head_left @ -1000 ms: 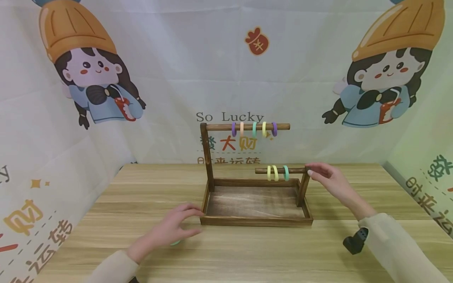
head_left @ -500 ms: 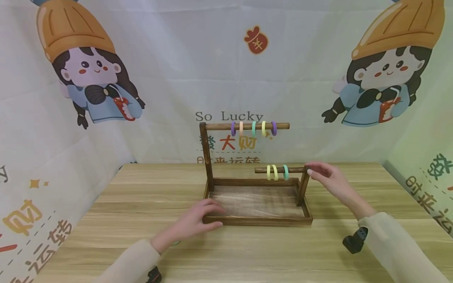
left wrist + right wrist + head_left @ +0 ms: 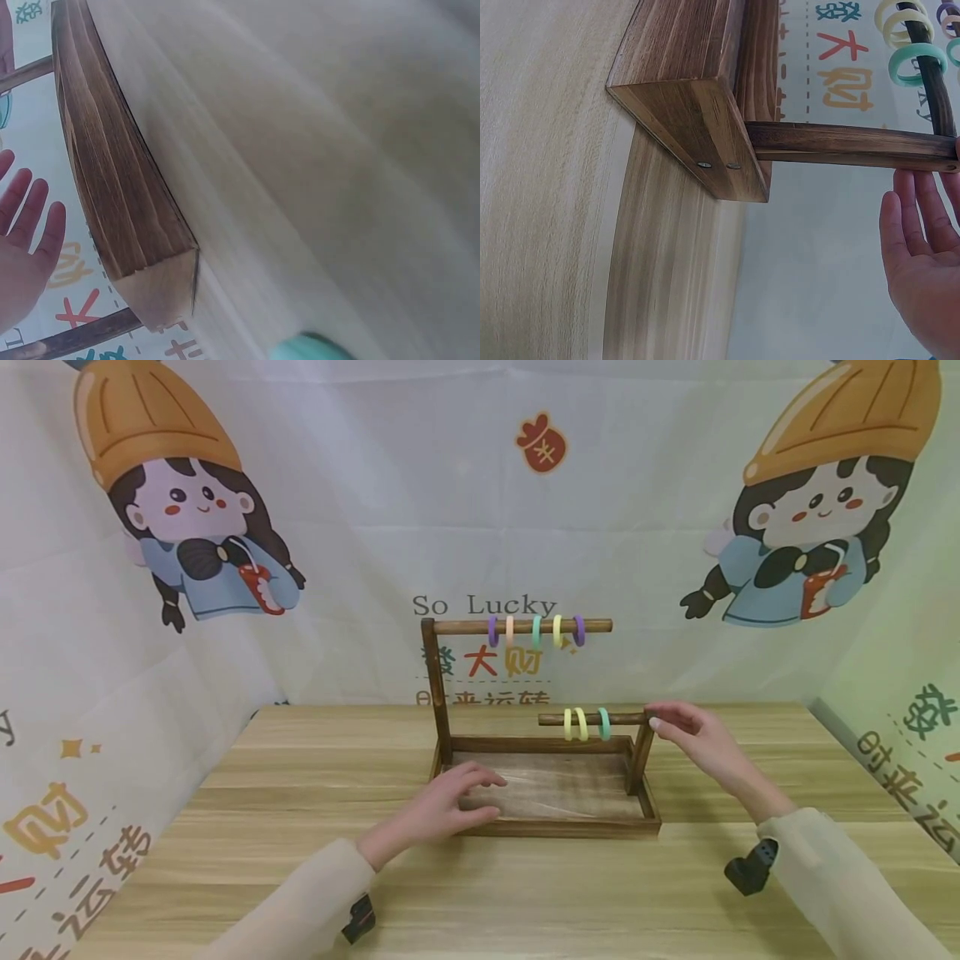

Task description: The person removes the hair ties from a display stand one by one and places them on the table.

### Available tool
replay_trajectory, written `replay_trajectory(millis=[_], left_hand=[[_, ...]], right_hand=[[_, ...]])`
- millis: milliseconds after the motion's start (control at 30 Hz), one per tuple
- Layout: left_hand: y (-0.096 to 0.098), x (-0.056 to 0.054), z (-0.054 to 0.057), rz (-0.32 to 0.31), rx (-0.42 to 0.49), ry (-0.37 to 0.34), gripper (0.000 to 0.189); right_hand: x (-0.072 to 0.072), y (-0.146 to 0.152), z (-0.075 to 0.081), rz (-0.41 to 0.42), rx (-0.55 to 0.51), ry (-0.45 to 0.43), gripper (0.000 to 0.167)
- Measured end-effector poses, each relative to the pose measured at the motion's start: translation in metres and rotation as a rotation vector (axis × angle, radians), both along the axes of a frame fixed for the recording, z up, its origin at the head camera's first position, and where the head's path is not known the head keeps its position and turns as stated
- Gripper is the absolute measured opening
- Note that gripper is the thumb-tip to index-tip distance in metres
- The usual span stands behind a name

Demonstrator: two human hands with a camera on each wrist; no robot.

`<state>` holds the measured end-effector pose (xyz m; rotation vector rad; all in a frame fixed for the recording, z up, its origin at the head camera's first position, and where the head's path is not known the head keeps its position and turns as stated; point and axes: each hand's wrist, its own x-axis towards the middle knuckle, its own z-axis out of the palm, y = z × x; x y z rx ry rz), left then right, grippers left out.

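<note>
A dark wooden rack with a shallow tray base [image 3: 555,828] stands on the table. My right hand [image 3: 697,739] touches the top of its short right post [image 3: 639,766], fingers straight in the right wrist view. Over the tray's front left is my left hand [image 3: 442,802], fingers relaxed and holding nothing. Two yellow rings and a mint-green ring [image 3: 604,724] hang on the lower bar [image 3: 551,720]. The upper bar [image 3: 457,627] carries several purple, peach, green and yellow rings. A teal ring [image 3: 311,349] lies on the table, hidden in the head view by the left arm.
The light wood-grain table [image 3: 300,760] reaches back to a printed cloth [image 3: 360,527] with cartoon figures and lettering. Cloth also closes off both sides. A black wrist device [image 3: 750,867] sticks out under the right sleeve, another [image 3: 360,918] under the left.
My left hand has moved right and slightly up, from the tray's left corner to over its front. The right hand has stayed at the short post. The rings hang as before.
</note>
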<state>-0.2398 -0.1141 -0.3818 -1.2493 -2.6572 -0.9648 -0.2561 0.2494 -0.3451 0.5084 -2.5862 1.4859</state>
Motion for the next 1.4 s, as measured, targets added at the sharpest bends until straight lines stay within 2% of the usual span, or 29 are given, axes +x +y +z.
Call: replay_trajectory(millis=[100,200,700,967,1067,1133,1300,1367,1400], left_hand=[[0.005,-0.005,0.001,-0.02,0.028,-0.036,0.036],[0.009,-0.011,0.002,-0.029,0.052,-0.041,0.039],[0.031,-0.033,0.016,0.029,0.215,-0.017,0.046],[0.042,-0.043,0.025,0.049,0.243,-0.131,0.053],[0.047,-0.047,0.028,0.059,0.222,-0.137,0.056],[0.051,-0.042,0.039,0.062,0.218,-0.155,0.056],[0.06,-0.045,0.047,0.062,0.236,-0.193,0.056],[0.063,-0.054,0.04,0.065,0.252,-0.195,0.056],[0.065,-0.055,0.04,0.066,0.261,-0.196,0.055]], right_hand=[[0.0,0.0,0.0,0.003,-0.005,0.006,0.042],[0.0,0.0,0.001,0.003,-0.012,0.005,0.042],[0.0,-0.001,0.001,0.0,-0.008,0.0,0.044],[-0.001,0.0,0.0,0.008,-0.016,0.006,0.044],[-0.001,0.0,-0.001,0.008,-0.016,0.012,0.043],[-0.001,0.0,-0.001,0.007,-0.014,0.013,0.043],[-0.002,0.0,-0.001,0.006,-0.009,0.012,0.043],[-0.002,0.0,0.0,0.007,-0.007,0.015,0.043],[-0.002,0.0,0.0,0.008,-0.007,0.017,0.043]])
